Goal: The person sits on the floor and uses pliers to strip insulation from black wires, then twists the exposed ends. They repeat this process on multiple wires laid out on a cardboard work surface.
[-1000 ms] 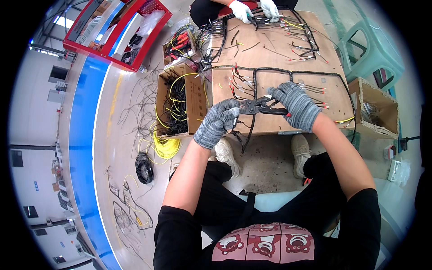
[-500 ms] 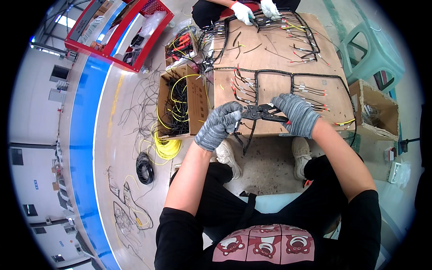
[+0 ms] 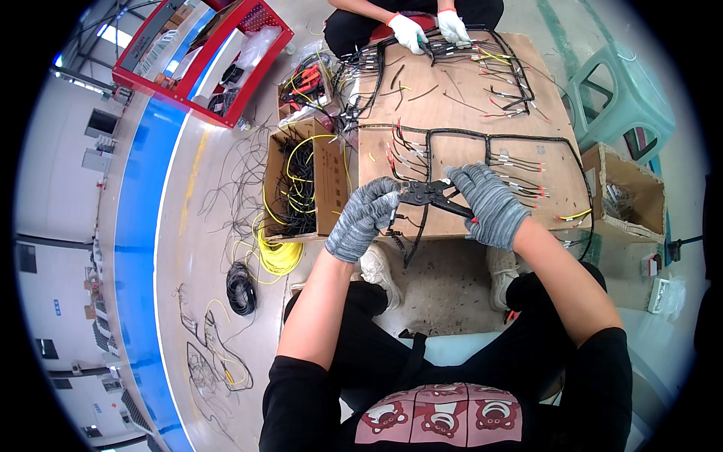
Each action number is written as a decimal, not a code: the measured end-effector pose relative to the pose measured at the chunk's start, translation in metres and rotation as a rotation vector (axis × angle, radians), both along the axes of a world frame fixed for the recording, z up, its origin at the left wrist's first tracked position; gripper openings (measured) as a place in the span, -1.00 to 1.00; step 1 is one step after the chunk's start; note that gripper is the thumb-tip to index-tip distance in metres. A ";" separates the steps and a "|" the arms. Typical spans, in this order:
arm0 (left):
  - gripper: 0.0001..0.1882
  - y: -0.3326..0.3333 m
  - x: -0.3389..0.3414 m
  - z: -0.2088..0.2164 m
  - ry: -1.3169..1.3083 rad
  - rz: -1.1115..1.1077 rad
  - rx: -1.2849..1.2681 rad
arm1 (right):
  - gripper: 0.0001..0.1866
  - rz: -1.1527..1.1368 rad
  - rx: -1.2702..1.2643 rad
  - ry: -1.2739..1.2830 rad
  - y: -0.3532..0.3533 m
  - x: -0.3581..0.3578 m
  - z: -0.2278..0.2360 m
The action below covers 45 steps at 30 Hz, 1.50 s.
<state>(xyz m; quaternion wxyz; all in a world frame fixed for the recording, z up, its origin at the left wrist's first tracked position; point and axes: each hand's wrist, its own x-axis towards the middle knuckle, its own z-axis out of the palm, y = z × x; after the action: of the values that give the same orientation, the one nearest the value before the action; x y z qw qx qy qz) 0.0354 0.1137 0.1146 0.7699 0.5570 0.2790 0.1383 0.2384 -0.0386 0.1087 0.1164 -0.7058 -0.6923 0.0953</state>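
Note:
My right hand, in a grey knit glove, is closed round the handles of black crimping pliers. The pliers' head points left, toward my left hand. That hand, also gloved in grey, is closed at the jaws with its fingertips pinched on a thin wire; the wire's end is too small to make out. Below the pliers, a dark branch of a black wire harness hangs over the near edge of the wooden board. Red-tipped, white-labelled wires fan out from the harness.
Across the board, another person's white-gloved hands work on a second harness. At left stand a cardboard box of wires, a yellow wire coil and a red rack. A carton and green stool stand right.
My right hand and the pliers' handles have dropped slightly and shifted left, so the pliers slant more. My left hand stays at the jaws. The whole view has shifted slightly.

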 end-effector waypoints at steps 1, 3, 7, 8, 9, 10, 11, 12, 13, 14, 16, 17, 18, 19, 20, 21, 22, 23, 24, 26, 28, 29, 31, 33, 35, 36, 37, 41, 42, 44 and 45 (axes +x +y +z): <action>-0.73 0.000 0.001 0.001 -0.002 0.004 -0.011 | -0.15 -0.011 -0.013 -0.006 0.000 0.000 0.001; -0.74 0.003 -0.001 0.000 0.011 -0.037 -0.013 | -0.14 -0.030 -0.033 -0.012 0.000 0.000 0.003; -0.74 0.001 -0.002 0.004 0.010 -0.049 -0.026 | -0.11 -0.021 -0.005 0.032 -0.001 -0.002 0.006; -0.74 0.000 -0.001 0.004 0.014 -0.054 -0.032 | -0.10 -0.017 0.008 0.062 -0.001 -0.001 0.004; -0.74 0.000 0.001 0.004 0.017 -0.059 -0.037 | -0.09 -0.012 0.021 0.092 0.000 -0.001 0.003; -0.74 0.000 0.001 0.004 0.021 -0.063 -0.043 | -0.10 -0.018 0.016 0.063 0.000 -0.001 0.003; -0.75 0.000 0.001 0.004 0.019 -0.062 -0.037 | -0.11 -0.021 0.013 0.036 0.001 -0.001 0.002; -0.76 0.001 0.000 0.002 0.018 -0.060 -0.031 | -0.11 -0.025 0.009 0.008 0.002 -0.001 0.002; -0.77 0.002 -0.001 0.001 0.016 -0.059 -0.025 | -0.15 -0.027 0.010 -0.023 0.003 -0.001 0.000; -0.78 0.002 -0.001 0.000 0.005 -0.049 -0.028 | -0.18 -0.033 0.009 -0.055 0.003 0.000 -0.002; -0.79 0.001 0.001 -0.002 -0.017 -0.028 -0.033 | -0.30 -0.041 0.004 -0.085 0.004 0.001 -0.002; -0.79 0.001 0.001 -0.002 -0.006 -0.024 -0.019 | -0.37 -0.043 -0.002 -0.081 0.004 0.001 -0.002; -0.80 0.001 0.001 -0.002 0.006 -0.020 -0.005 | -0.45 -0.045 -0.008 -0.078 0.004 0.001 -0.001; -0.80 0.001 0.000 -0.003 0.017 -0.015 0.009 | -0.47 -0.050 -0.005 -0.084 0.005 0.000 0.000; -0.81 0.001 0.001 -0.002 0.021 -0.006 0.021 | -0.49 -0.055 -0.001 -0.090 0.006 0.000 0.001; -0.81 -0.001 0.002 -0.002 0.024 0.003 0.033 | -0.51 -0.059 0.002 -0.095 0.006 0.000 0.002; -0.82 -0.003 0.003 0.000 0.028 0.013 0.045 | -0.52 -0.083 0.016 -0.093 0.007 0.000 -0.001; -0.83 -0.005 0.004 0.002 0.030 0.017 0.061 | -0.53 -0.108 0.030 -0.091 0.008 0.000 -0.006; -0.83 -0.007 0.006 0.005 0.033 0.021 0.076 | -0.55 -0.132 0.043 -0.090 0.009 0.001 -0.008; -0.85 -0.009 0.008 0.005 0.026 0.051 0.098 | -0.56 -0.145 0.015 0.005 0.009 -0.001 -0.006; -0.85 -0.009 0.008 0.002 0.008 0.103 0.109 | -0.55 -0.131 0.023 0.073 0.009 -0.002 -0.007; -0.86 -0.009 0.008 0.002 0.006 0.101 0.112 | -0.54 -0.115 0.046 0.092 0.008 -0.002 -0.009; -0.87 -0.011 0.009 0.004 0.002 0.097 0.118 | -0.55 -0.101 0.128 0.147 0.006 0.000 -0.020; -0.87 -0.012 0.008 0.006 0.002 0.107 0.086 | -0.62 -0.103 0.249 0.222 0.005 -0.002 -0.031; -0.87 -0.013 0.006 0.006 0.005 0.106 0.086 | -0.64 -0.105 0.193 0.242 0.002 -0.006 -0.030; -0.87 -0.013 0.004 0.006 0.008 0.101 0.103 | -0.65 -0.105 0.166 0.252 0.002 -0.007 -0.028; -0.87 -0.014 0.002 0.006 0.012 0.096 0.119 | -0.66 -0.103 0.132 0.266 0.002 -0.008 -0.028; -0.88 -0.016 0.003 0.011 0.061 0.090 0.191 | -0.56 -0.120 0.064 0.309 0.000 -0.009 -0.038; -0.89 -0.015 0.003 0.009 0.062 0.090 0.226 | -0.50 -0.126 0.066 0.317 0.000 -0.010 -0.042; -0.90 -0.013 0.005 0.004 0.060 0.107 0.290 | -0.51 -0.162 -0.011 0.320 0.005 -0.012 -0.044; -0.90 -0.013 0.007 0.001 0.058 0.124 0.319 | -0.51 -0.177 -0.049 0.320 0.008 -0.013 -0.044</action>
<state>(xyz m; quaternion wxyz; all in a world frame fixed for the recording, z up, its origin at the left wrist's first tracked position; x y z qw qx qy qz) 0.0424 0.1007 0.1157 0.6534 0.6575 0.3094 0.2121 0.2258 -0.0306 0.0643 0.2158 -0.7424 -0.5974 0.2129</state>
